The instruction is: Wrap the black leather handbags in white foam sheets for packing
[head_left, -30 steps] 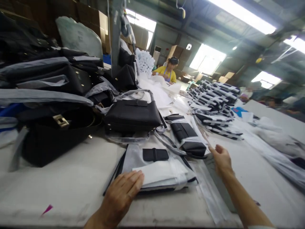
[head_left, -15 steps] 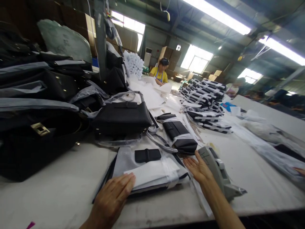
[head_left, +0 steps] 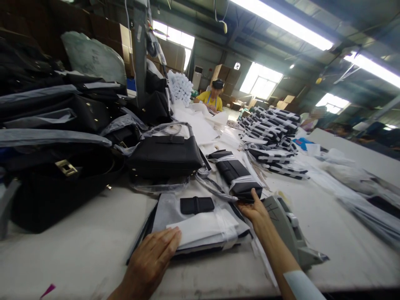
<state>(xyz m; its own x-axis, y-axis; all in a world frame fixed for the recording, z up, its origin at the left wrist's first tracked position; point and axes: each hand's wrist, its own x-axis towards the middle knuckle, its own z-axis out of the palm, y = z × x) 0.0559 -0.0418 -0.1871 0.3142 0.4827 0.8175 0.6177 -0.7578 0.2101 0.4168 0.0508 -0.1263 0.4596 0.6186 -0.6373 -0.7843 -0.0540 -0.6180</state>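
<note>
Black wallet touches right hand, fingers' state unclear; left hand flat, fingers together, on white wrapping.

Nothing legible anywhere in view. Only a few dark marks on the near face of the grey device just to the right of the right hand, too small and blurred to make out as letters or numbers.
</note>
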